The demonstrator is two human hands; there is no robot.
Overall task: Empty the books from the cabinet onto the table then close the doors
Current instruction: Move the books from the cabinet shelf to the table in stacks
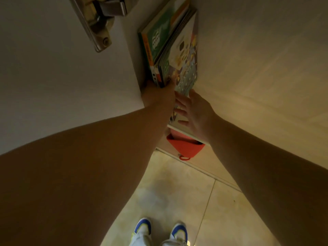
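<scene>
A stack of picture books point(170, 50) stands upright in the narrow cabinet opening, a green-covered one point(158, 34) on the left and a white illustrated one point(186, 55) on the right. My left hand point(159, 95) grips the lower edge of the stack from the left. My right hand point(195, 112) lies with spread fingers flat against the white book's cover and lower edge. The fingertips of my left hand are hidden behind the books.
The open white cabinet door point(62, 77) with its metal hinge point(99, 20) fills the left. A cabinet side panel point(257, 68) rises on the right. A red pouch point(184, 146) sits on the shelf below. My shoes point(159, 233) stand on the tiled floor point(177, 192).
</scene>
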